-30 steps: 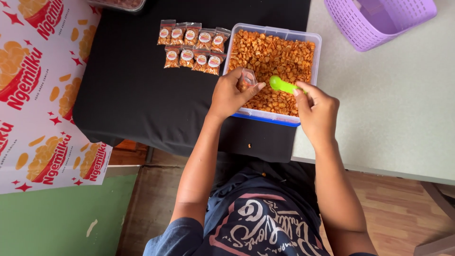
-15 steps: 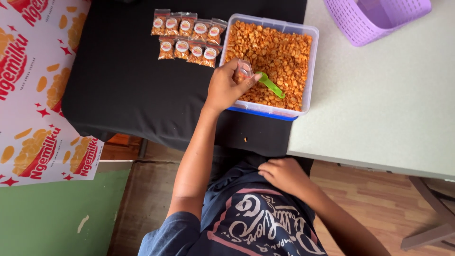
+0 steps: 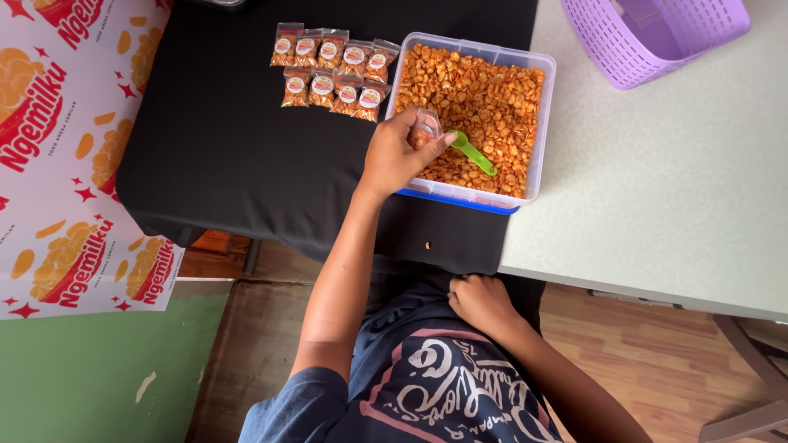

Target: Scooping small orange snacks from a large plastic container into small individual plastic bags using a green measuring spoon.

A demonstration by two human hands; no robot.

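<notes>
Your right hand [image 3: 478, 302] rests loosely curled at your lap, its grip holding nothing. Farther out, your left hand [image 3: 396, 156] pinches a small clear pouch [image 3: 426, 129] over the near-left corner of the snack tub [image 3: 542, 123]; keep its mouth upward and steady above the tub so spills drop back in. The green scoop [image 3: 472, 151] lies on the snacks just beside the pouch, long axis diagonal, bowl toward your left hand, handle pointing to the near right. Beyond, filled packets [image 3: 332, 70] lie on the black surface [image 3: 222, 139].
</notes>
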